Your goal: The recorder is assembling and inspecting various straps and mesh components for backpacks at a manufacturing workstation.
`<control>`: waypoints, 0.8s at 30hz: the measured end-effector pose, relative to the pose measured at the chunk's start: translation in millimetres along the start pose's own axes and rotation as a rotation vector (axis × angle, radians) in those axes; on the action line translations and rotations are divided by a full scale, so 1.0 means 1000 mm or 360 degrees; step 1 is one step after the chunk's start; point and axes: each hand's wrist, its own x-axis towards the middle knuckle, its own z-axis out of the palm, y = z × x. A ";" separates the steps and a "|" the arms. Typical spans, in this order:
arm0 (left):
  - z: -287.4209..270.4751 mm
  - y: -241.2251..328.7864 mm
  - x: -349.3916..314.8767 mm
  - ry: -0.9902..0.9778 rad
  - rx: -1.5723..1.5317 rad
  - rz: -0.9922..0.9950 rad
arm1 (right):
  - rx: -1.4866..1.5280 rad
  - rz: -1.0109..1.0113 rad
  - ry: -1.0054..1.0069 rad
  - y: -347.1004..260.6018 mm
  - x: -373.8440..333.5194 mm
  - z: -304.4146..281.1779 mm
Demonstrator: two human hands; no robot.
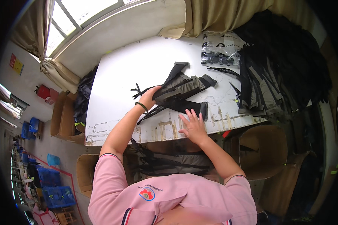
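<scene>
A fanned bunch of black and grey fabric straps (184,88), some with mesh parts, lies on the white table. My left hand (149,98), with a dark bangle at the wrist, is closed round the left end of the bunch, where thin black cords stick out. What the fingers do beneath the fabric is hidden. My right hand (193,125) is open, fingers spread, at the table's near edge. Its fingertips are by the lower edge of a wide black strap (187,107).
Many similar straps (261,82) are heaped at the table's right side, beside a clear plastic bag (221,48) of black items. Worn tape marks the white table's (120,71) near edge. Cardboard boxes (261,150) stand below at both sides. More dark straps (172,161) hang before my body.
</scene>
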 end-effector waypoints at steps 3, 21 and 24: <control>-0.045 0.022 0.008 0.0231 0.0002 0.0120 | -0.0045 0.0076 -0.0232 0.020 0.007 0.024; -0.024 0.061 -0.030 -0.0629 0.0388 0.0151 | 0.0288 -0.0443 -0.0137 -0.047 -0.023 0.007; -0.012 0.050 -0.044 -0.0694 0.0338 0.0208 | 0.0313 -0.0649 -0.0308 -0.066 -0.052 0.019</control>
